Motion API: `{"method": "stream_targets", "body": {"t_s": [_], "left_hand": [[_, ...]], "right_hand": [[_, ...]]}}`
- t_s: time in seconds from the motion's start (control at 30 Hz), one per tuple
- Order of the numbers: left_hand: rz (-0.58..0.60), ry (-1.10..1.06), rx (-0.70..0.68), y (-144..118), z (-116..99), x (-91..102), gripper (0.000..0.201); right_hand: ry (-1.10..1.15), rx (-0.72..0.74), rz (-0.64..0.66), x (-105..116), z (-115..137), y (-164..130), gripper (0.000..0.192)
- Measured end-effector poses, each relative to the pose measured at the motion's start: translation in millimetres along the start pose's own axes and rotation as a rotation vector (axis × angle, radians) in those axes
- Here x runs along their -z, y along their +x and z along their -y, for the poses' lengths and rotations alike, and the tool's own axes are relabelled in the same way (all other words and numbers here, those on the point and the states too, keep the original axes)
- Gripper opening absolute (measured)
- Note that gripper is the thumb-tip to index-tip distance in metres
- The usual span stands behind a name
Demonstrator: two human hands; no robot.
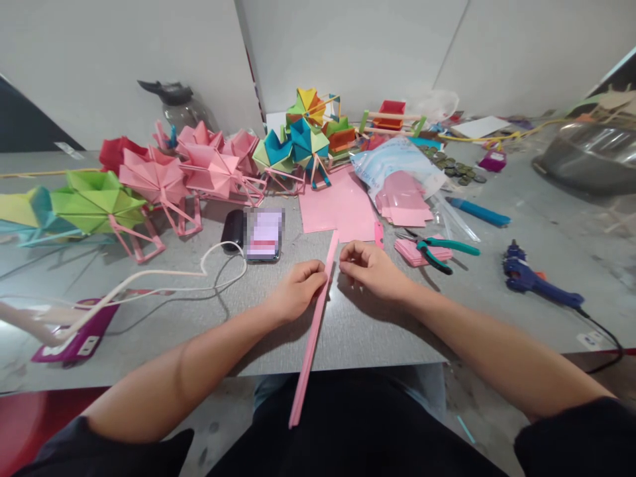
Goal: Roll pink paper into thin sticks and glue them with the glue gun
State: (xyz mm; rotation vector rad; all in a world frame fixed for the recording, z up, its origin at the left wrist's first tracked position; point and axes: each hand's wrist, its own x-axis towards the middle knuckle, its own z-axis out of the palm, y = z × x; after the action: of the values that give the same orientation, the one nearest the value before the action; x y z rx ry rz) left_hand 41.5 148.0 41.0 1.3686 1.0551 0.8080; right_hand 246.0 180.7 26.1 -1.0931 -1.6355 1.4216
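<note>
My left hand (301,290) is closed on a long, narrow folded strip of pink paper (314,328), pinching it between thumb and fingers. The strip slants from the pink sheets down past the table's front edge. Just right of its upper part is my right hand (370,268), fingers loosely curled and slightly apart, with nothing visible in them. Beyond both hands lie flat pink paper sheets (330,205). Close to the right hand, teal-handled pliers (437,250) rest on a small stack of pink paper pieces (405,252).
A phone (265,235) lies left of the sheets. Folded paper models (213,169) line the back left. A plastic bag (392,165), a blue cutter (479,212) and a corded glue gun (541,281) are at right. A white cable (163,273) loops across the left.
</note>
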Motion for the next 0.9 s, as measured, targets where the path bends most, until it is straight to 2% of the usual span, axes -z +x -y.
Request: {"method": "stream_targets", "body": {"t_s": [0.07,0.13,0.2,0.37,0.47,0.67,0.9], "left_hand": [[-0.003,-0.074,0.012,1.2,3.1,1.3,0.021],[-0.007,-0.171,0.028,2.2,5.0,2.8,0.017],[-0.017,-0.286,0.047,2.8,5.1,4.3,0.014],[-0.015,-0.509,0.066,2.5,-0.3,6.6,0.012],[-0.005,-0.570,0.044,2.7,-1.9,6.7,0.011],[0.022,-0.590,0.016,4.7,2.1,5.6,0.006],[-0.027,-0.593,0.040,2.6,1.3,5.1,0.006]], "right_hand": [[-0.036,0.025,-0.053,3.2,-0.8,1.2,0.019],[-0.056,0.038,-0.041,5.4,-0.6,1.6,0.016],[-0.048,0.036,0.023,5.4,0.6,0.3,0.013],[0.101,0.009,0.230,-4.0,3.5,-9.3,0.027],[0.146,-0.007,0.283,-10.0,3.9,-14.3,0.032],[0.125,-0.028,0.235,-14.1,6.9,-16.7,0.034],[0.091,-0.054,0.183,-15.6,13.9,-19.9,0.031]]}}
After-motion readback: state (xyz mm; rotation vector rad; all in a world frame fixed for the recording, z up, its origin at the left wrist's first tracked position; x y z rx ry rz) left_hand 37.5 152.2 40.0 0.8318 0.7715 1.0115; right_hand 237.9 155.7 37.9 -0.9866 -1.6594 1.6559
